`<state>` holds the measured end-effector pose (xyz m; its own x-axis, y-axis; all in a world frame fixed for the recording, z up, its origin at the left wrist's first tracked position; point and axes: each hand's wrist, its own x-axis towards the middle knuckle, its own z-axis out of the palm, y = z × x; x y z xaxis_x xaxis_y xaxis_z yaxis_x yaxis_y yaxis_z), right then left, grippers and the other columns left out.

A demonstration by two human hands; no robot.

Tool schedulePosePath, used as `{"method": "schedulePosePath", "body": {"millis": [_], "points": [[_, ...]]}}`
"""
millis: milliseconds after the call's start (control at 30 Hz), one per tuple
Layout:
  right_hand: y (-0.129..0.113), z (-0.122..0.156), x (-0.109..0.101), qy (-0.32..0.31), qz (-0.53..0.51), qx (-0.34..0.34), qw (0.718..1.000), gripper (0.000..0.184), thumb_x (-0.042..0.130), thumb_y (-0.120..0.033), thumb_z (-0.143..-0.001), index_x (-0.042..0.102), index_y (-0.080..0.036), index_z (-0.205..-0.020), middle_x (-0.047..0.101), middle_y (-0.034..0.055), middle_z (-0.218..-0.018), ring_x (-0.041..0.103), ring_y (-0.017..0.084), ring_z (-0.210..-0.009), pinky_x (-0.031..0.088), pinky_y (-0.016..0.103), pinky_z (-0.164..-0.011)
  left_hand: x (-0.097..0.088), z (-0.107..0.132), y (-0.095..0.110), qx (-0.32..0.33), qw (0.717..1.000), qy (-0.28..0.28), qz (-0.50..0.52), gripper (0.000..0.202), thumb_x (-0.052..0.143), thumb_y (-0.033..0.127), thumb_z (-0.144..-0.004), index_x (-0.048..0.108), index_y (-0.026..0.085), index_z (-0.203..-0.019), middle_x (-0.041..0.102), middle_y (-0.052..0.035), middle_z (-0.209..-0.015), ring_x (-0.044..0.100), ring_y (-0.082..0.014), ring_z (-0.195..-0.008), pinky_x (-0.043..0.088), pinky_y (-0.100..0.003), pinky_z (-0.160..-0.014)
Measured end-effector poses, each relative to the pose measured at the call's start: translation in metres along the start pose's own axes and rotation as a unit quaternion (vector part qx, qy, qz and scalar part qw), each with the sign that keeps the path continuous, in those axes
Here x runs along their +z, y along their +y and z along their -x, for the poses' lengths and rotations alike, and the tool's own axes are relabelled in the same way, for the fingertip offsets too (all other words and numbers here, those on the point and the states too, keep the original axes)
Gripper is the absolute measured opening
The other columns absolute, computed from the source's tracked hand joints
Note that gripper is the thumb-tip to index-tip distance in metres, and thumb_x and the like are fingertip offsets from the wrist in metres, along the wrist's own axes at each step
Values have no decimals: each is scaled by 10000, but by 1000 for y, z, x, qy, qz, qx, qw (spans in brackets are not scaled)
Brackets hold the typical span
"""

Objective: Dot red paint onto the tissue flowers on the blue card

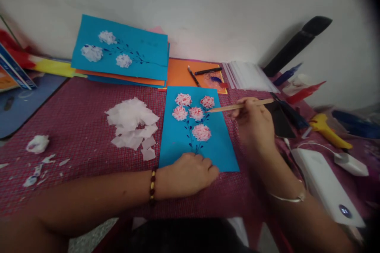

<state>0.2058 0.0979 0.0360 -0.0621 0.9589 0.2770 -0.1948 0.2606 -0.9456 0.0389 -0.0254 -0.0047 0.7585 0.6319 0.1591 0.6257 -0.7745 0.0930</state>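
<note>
Head view: right hand grips stick over blue card, left hand curled on it; light touch seems best.

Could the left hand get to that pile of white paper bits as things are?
Probably yes. The left hand rests at the lower edge of the blue card with pink flowers, and the pile of white paper bits lies uncovered on the cloth beside that card; nothing seems to stand between.

The left hand hides part of the near edge of the blue card.
</note>
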Motion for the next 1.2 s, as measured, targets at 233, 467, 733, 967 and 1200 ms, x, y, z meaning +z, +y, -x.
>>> {"method": "schedulePosePath", "body": {"millis": [233, 467, 733, 967, 1200], "points": [[20, 19, 10, -77, 259, -114, 956, 232, 430, -318, -942, 616, -213, -850, 604, -16, -655, 580, 112, -607, 444, 272, -601, -4, -4, 1, -24, 999, -19, 38, 219, 483, 397, -935, 503, 189, -871, 624, -28, -784, 580, -174, -655, 360, -293, -502], [25, 13, 6, -60, 284, -119, 950, 230, 423, -297, -946, 611, -197, -861, 615, -9, -668, 582, 112, -605, 445, 273, -588, -1, -4, 1, -27, 999, -21, 36, 155, 495, 338, -926, 477, 204, -852, 608, -4, -759, 581, -180, -630, 367, -311, -480], [33, 13, 7, -84, 282, -115, 949, 207, 434, -285, -943, 617, -192, -916, 632, -4, -716, 615, 115, -659, 483, 277, -634, 1, -5, -1, -27, 999, -25, 27, 108, 502, 299, -908, 462, 214, -854, 597, 10, -763, 590, -193, -625, 368, -331, -450], [35, 10, 9, -86, 286, -107, 948, 217, 433, -291, -944, 619, -188, -896, 641, -3, -717, 620, 119, -665, 487, 280, -636, 2, -4, -1, -26, 999, -27, 26, 90, 504, 270, -903, 454, 214, -855, 591, 8, -765, 590, -190, -636, 359, -332, -466], [30, 12, 6, -66, 289, -107, 949, 220, 434, -301, -945, 614, -192, -880, 624, -12, -675, 607, 117, -636, 472, 277, -621, 4, -3, -2, -24, 999, -26, 31, 84, 500, 266, -908, 452, 213, -864, 590, 4, -778, 584, -186, -634, 342, -334, -471]]}}
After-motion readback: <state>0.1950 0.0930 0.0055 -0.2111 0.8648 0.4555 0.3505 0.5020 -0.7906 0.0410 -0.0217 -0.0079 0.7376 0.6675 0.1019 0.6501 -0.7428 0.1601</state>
